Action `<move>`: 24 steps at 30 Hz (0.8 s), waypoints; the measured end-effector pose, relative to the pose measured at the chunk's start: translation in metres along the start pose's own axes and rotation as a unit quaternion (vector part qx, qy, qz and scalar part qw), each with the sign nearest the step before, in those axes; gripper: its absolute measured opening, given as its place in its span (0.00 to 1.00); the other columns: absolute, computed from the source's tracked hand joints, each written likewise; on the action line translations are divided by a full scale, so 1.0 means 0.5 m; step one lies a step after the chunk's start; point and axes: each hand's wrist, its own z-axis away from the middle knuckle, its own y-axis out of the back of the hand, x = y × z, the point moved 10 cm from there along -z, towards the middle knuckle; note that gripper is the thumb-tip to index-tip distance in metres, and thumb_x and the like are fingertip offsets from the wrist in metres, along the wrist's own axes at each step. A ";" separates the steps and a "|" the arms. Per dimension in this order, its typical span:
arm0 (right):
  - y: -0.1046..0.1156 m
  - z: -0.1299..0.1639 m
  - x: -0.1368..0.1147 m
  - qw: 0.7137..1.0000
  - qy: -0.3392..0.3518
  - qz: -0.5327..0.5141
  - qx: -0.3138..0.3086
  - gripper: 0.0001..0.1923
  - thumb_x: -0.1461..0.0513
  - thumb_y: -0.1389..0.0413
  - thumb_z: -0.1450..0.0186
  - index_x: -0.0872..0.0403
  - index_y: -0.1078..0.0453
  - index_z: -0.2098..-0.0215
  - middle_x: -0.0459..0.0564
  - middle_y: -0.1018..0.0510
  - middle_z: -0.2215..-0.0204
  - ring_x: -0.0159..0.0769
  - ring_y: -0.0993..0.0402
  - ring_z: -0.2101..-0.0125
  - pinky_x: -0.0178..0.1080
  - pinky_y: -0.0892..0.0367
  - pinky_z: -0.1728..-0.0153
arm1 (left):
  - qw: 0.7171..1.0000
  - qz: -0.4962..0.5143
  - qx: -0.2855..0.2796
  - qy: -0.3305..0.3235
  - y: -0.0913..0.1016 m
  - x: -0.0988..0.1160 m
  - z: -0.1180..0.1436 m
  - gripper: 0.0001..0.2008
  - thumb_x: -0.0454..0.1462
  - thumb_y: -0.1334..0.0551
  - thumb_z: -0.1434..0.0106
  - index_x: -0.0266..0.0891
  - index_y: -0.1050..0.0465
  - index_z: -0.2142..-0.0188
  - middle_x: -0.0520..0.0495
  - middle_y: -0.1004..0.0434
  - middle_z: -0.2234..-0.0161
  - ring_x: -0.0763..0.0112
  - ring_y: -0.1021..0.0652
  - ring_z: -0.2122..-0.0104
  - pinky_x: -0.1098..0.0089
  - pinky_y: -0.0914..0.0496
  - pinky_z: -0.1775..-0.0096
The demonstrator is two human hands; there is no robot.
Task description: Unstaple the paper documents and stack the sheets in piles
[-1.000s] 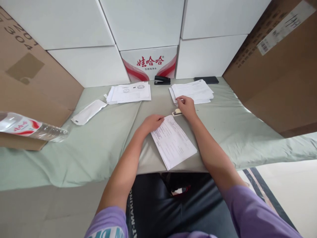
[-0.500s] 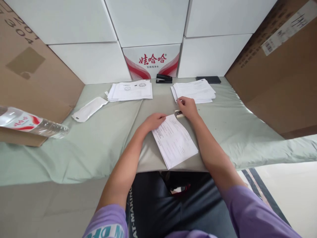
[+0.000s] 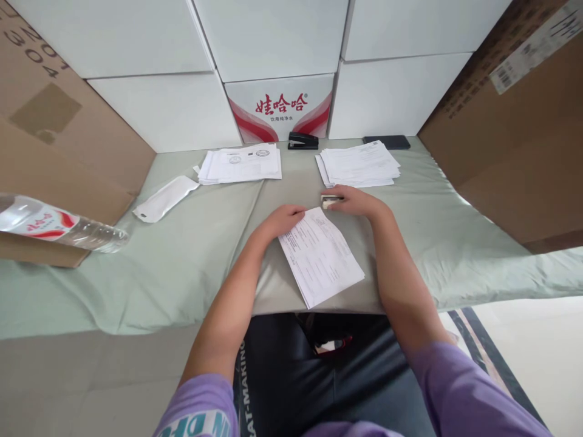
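The small stamp-like block (image 3: 331, 199) is covered by the right hand (image 3: 357, 203) — fingers flat, curled over it. The sheet (image 3: 320, 255) — long axis slanting away leftward — is pinned by the left hand (image 3: 282, 220), fingers flat, nothing gripped.

open cloth (image 3: 191, 255) left, paper stacks (image 3: 359, 164) — stapler (image 3: 303, 141) ahead

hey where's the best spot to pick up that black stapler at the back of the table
Probably across the middle of the stapler, thumb and fingers on its two long sides, coming from above and the front. It lies flat, long axis left to right, close to the boxes behind, so the rear looks cramped.
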 end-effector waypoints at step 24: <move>0.013 -0.003 0.009 0.999 -0.033 -0.021 0.026 0.13 0.59 0.43 0.42 0.51 0.21 0.60 0.47 0.18 0.62 0.44 0.27 0.60 0.41 0.38 0.57 | 1.000 0.014 0.004 0.004 0.006 0.005 0.005 0.20 0.43 0.46 0.32 0.42 0.21 0.48 0.48 0.17 0.51 0.63 0.19 0.54 0.68 0.27 0.54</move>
